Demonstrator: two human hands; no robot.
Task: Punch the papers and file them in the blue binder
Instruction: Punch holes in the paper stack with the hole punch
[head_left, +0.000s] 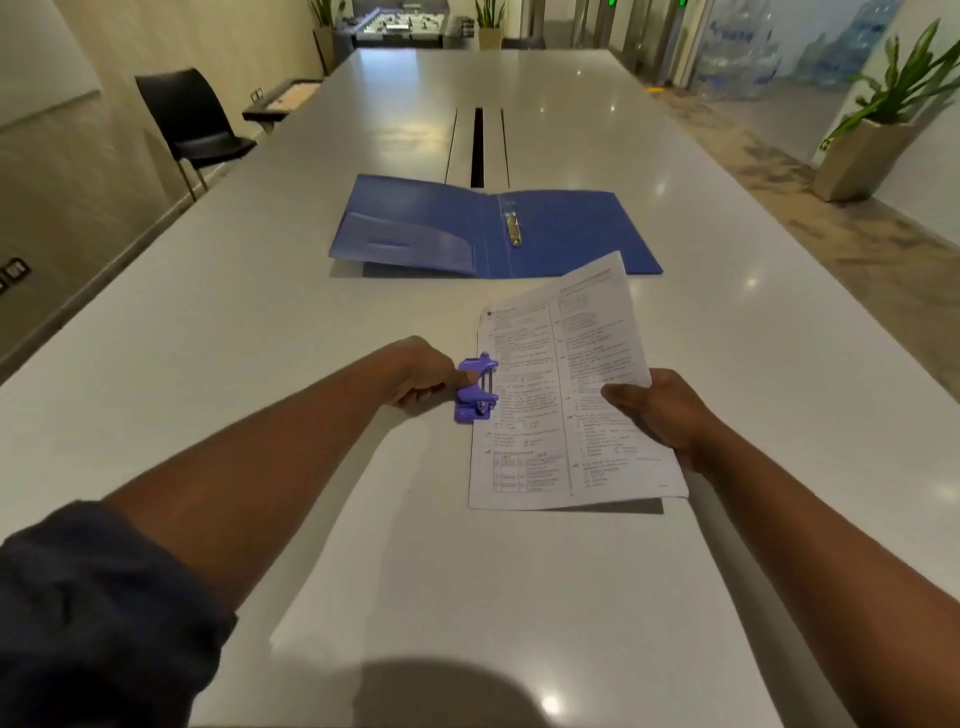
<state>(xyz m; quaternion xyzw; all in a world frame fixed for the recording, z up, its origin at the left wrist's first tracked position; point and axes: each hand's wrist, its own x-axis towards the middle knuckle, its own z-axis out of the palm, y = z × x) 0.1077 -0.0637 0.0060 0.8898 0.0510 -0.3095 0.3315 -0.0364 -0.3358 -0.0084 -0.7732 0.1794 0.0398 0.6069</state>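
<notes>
A long white table (519, 104) is stretching toward glass doors (649, 31), ceiling lights glinting on its surface, while a black chair (192, 124) and potted plants (883, 119) are lining the walls.

Dark navy sleeve (93, 613), bare forearms

Support: long pale glossy table (260, 364) | 12 o'clock: blue binder (571, 234) lying open flat, rings up | centre: purple hole punch (475, 389) on surface | 3 o'clock of punch: printed papers (545, 415), left edge in punch
</notes>
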